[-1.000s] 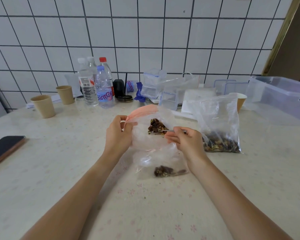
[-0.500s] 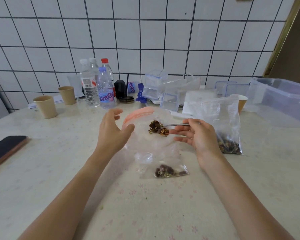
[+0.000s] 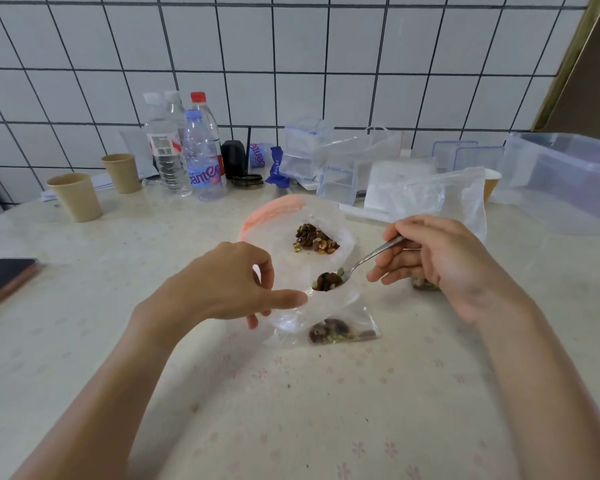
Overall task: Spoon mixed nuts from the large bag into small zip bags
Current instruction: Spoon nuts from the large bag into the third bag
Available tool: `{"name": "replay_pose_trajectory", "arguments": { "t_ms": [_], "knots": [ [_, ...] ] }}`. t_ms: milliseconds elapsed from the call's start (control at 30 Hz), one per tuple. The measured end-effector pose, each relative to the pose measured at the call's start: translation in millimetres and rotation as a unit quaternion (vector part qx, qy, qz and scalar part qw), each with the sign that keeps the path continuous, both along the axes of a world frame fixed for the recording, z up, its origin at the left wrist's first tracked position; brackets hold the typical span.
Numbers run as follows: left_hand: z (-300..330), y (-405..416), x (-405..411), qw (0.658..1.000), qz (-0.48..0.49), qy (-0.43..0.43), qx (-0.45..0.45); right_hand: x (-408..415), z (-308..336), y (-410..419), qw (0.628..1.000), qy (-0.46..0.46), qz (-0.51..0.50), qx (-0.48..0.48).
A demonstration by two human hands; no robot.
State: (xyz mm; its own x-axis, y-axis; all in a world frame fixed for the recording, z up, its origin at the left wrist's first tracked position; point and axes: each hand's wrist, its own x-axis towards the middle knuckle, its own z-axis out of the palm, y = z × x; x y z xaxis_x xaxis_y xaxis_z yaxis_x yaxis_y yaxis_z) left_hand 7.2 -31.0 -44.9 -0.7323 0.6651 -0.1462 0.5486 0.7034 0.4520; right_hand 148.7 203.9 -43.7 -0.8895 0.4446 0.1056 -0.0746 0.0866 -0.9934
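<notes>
At the centre of the frame the right hand (image 3: 444,261) pinches the handle of a slim metal spoon (image 3: 357,263) between thumb and curled fingers, its bowl loaded with dark mixed nuts (image 3: 327,281) and poised over the mouth of a small clear zip bag (image 3: 326,322) that lies on the pale flower-patterned table (image 3: 291,410) with a thin layer of nuts already in its bottom. The left hand (image 3: 222,289) reaches in from the lower left with its forefinger stretched toward the bag's opening and the other fingers loosely curled – whether it actually has hold of the film I cannot tell. Just behind, the large clear bag with a pink zip rim (image 3: 274,211) sits open, a heap of nuts showing inside. To do this step well, I judge, the mouth of the small bag needs spreading wide before the spoon tips, and the tip should be slow and low inside the opening, since the load is heaped (a seed sits right at the rim). Hard to read: where one clear bag ends and the other begins, because the films overlap. The right hand hides the bottom of another clear plastic bag (image 3: 444,199) at centre right – only a glimpse of nuts shows beneath it.
</notes>
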Motion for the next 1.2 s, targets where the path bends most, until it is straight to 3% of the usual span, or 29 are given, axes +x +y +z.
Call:
{"name": "replay_pose_trajectory", "arguments": {
  "t_ms": [167,300,400,533,733,867,1067,1200],
  "knots": [
    [-0.6,1.5,3.7,0.996,-0.065,-0.017,0.052,5.6,2.9,0.9,0.991,0.006,0.056,0.120],
    [3.1,-0.1,7.5,0.987,-0.120,-0.033,0.102,11.5,1.3,1.3,0.960,0.047,0.103,0.255],
    [3.2,-0.3,9.0,0.981,-0.139,-0.040,0.132,16.7,4.1,2.3,0.949,0.071,0.104,0.288],
    [0.4,-3.5,5.1,0.976,-0.168,-0.074,0.117,16.5,6.0,8.6,0.958,0.098,0.072,0.259],
    [-2.6,-4.8,-6.6,0.979,-0.119,-0.115,0.117,-13.1,-16.2,12.2,0.992,0.124,-0.037,0.011],
    [4.7,-0.6,-15.2,0.974,-0.081,-0.124,0.170,-27.0,-30.0,9.9,0.991,0.102,-0.070,-0.054],
    [32.8,20.1,-31.2,0.959,-0.070,-0.090,0.261,-57.4,-6.2,2.6,0.990,0.105,-0.084,0.049],
    [26.8,55.4,-52.0,0.931,0.012,0.115,0.345,-79.1,3.5,2.1,0.983,0.092,-0.084,0.132]
  ]
}}
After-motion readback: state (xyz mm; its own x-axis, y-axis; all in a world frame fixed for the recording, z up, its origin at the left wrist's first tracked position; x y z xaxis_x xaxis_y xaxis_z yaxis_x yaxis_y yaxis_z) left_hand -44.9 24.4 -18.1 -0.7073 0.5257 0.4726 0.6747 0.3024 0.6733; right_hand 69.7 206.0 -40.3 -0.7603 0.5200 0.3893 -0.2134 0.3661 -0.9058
